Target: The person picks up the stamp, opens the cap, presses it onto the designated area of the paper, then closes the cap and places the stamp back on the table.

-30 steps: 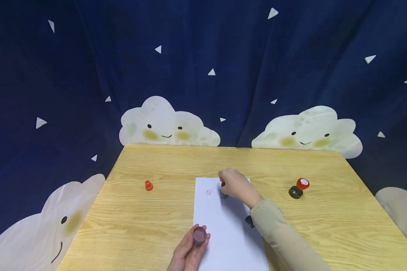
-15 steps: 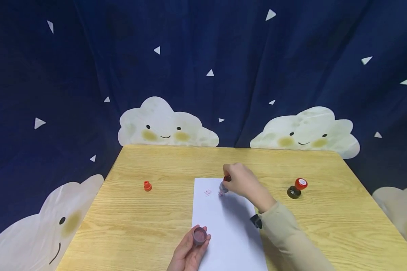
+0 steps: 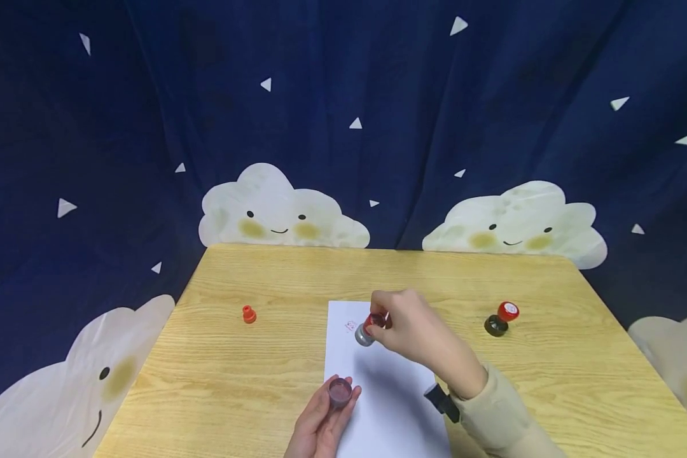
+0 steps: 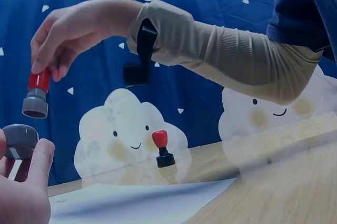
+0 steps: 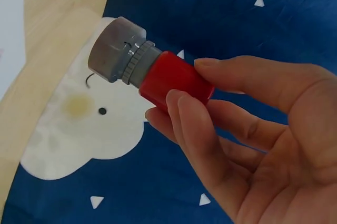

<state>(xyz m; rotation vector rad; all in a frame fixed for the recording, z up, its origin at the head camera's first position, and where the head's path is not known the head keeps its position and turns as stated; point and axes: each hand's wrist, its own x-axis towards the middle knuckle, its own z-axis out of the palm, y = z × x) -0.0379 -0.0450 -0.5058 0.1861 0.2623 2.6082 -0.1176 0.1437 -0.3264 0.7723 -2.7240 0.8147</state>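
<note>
My right hand (image 3: 420, 327) pinches the red handle of a self-inking stamp (image 5: 174, 79). Its grey head tilts down to the left, raised above the white paper (image 3: 346, 366). My left hand (image 3: 320, 423) holds a round grey stamp cap (image 3: 340, 393) low over the paper's left edge, hollow side up. In the left wrist view the stamp (image 4: 37, 95) hangs just above that cap (image 4: 21, 141), with a gap between them. A small red print (image 3: 350, 326) marks the paper near its top left corner.
A small red stamp-like piece (image 3: 249, 314) stands on the wooden table (image 3: 252, 381) to the left. Another stamp (image 3: 500, 319), red-topped with a black base, is at the right. A dark blue curtain (image 3: 320, 76) with clouds hangs behind the table.
My right hand has lifted the stamp off the paper, baring a second red print half a second ago, and brought it back toward me. My left hand with the cap has hardly moved.
</note>
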